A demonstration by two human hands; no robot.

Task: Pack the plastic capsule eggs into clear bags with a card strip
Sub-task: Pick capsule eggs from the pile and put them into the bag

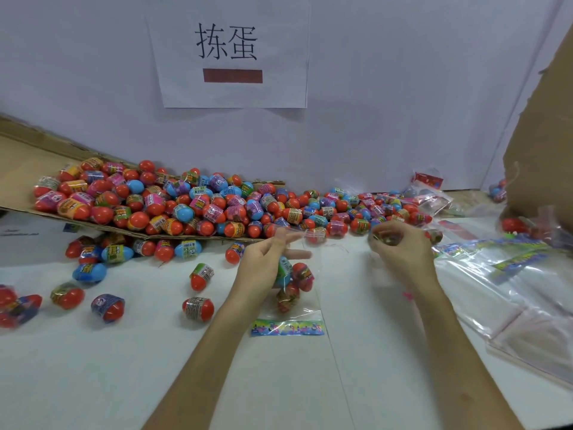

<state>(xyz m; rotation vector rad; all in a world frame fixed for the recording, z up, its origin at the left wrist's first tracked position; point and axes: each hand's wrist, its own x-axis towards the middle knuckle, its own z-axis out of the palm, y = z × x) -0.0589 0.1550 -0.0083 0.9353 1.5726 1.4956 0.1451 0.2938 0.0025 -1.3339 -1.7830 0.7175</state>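
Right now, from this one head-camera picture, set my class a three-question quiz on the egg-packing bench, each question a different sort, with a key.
1. True or false: the left hand pinches the mouth of the clear plastic bag, which already holds several plastic capsule eggs.
2. The big heap of red and blue plastic capsule eggs rests mostly on: A a flattened brown cardboard sheet; B a metal tray; C a wicker basket.
3. On which side of the person lies the stack of spare clear bags?
Key: 1 true; 2 A; 3 the person's right.
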